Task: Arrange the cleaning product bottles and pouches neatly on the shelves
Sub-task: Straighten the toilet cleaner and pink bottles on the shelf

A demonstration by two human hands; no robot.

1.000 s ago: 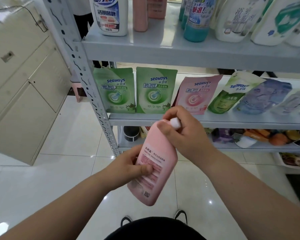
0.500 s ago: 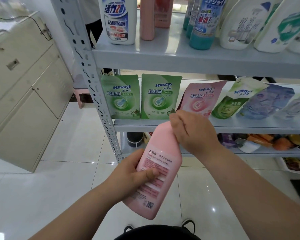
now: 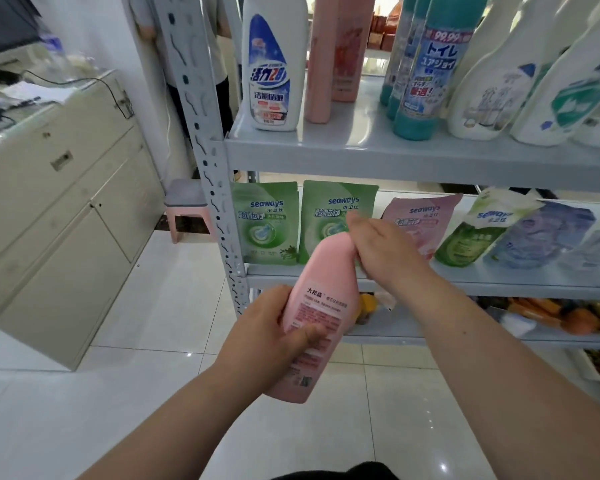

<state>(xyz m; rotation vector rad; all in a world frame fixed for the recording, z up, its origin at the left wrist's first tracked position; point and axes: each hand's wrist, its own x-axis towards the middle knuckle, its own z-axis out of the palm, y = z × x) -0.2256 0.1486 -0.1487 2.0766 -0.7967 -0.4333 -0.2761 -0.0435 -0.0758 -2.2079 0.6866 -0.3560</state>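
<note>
Straight ahead, the grey metal rack fills most of my view, with a beige cabinet off to its left. On the upper shelf I've got a row of standing bottles. A white bottle with a blue label is at the left end, and two tall pink bottles are just beside it. Then comes a stretch of bare shelf, then teal bottles, with white ones leaning further right.

One level down, the middle shelf carries the pouches. Two green pouches stand upright at the left, a pink pouch comes next, and the ones beyond it are slumped over.

Now the piece in play, the held bottle. It's pink, tilted, and up in the air in front of the middle shelf. Its back label faces me and it touches no shelf. My left hand is wrapped round its lower body, thumb pressed across the label. My right hand is closed over the neck and cap, hiding them from me.

My read is that we're mid-carry and this one isn't shelved yet. It matches the pink pair above, so I'd judge the bare patch to their right the likely spot. The next move calls for lifting it over the shelf lip, standing it upright with the front facing out, and setting it down without knocking its neighbours.
</note>
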